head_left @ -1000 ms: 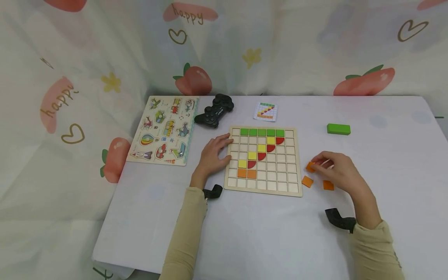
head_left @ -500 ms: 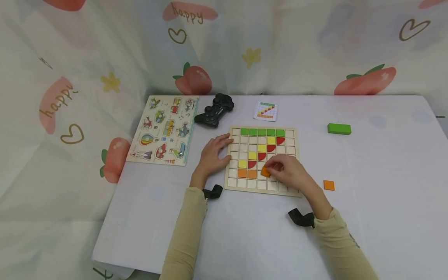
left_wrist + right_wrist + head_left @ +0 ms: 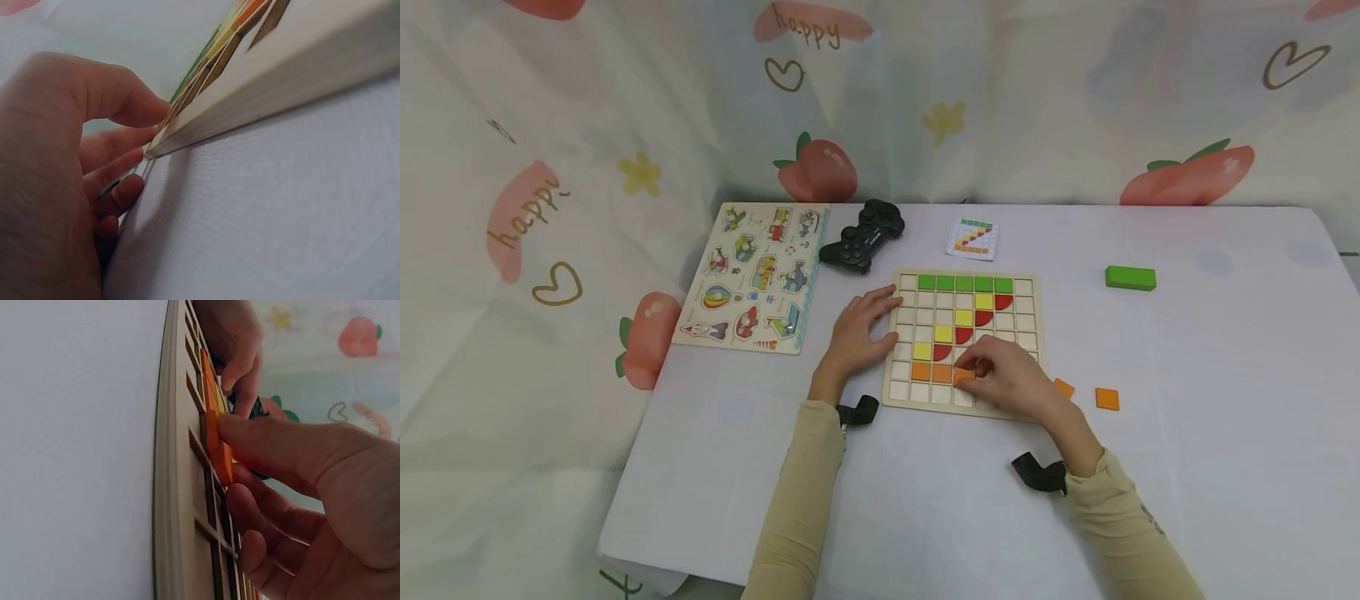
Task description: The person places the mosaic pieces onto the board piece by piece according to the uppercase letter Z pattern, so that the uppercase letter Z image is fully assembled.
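A wooden grid board lies mid-table, with green square tiles along the top row and yellow squares beside red quarter-round tiles on a diagonal. Two orange tiles fill cells in a lower row. Thumb and index finger of my right hand pinch another orange square tile, tilted at the cell right of those two. My left hand rests against the board's left edge, fingers extended and thumb tip at the rim. To the right lie two loose orange tiles, one partly behind my right wrist.
Behind the board is a small pattern card. A black game controller and a picture puzzle board lie at the back left. Toward the back right sits a green block. A patterned curtain hangs behind the table.
My right hand has picked an orange tile from the table on the right, carried it left over the board and lowered it to the orange row. My left hand has stayed in place.
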The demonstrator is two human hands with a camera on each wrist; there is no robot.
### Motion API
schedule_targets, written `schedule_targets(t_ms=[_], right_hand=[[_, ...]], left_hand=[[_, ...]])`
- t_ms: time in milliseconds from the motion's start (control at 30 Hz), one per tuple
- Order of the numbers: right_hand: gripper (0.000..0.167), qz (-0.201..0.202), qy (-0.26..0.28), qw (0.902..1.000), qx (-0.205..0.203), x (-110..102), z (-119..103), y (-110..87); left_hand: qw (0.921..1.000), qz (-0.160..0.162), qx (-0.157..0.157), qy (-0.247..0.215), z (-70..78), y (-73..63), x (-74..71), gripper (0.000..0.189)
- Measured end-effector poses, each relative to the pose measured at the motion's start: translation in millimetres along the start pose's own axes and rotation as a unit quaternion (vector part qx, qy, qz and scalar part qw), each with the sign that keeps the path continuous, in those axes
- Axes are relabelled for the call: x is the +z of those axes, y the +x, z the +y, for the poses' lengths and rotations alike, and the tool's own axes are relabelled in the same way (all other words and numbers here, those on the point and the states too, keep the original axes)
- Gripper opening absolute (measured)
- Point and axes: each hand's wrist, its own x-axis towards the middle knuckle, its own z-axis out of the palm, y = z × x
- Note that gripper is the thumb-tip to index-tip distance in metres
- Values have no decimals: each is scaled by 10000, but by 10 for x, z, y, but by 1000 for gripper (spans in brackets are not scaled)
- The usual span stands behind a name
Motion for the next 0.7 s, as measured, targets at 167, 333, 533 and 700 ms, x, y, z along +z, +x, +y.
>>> schedule_targets(t_ms=[167,333,533,700], right_hand=[[15,273,-38,9995,-158,3,34,5],[20,189,95,9996,-204,-1,34,-8],[27,127,102,9996,-249,-6,33,-22],[27,240,-136,9995,-141,5,34,-3]], left_hand=[[10000,7,21,20,-3,-3,9,59],[10000,4,33,-12,-3,-2,14,59],[10000,10,29,-13,-4,-5,16,58],[10000,38,21,-7,-3,-4,4,58]])
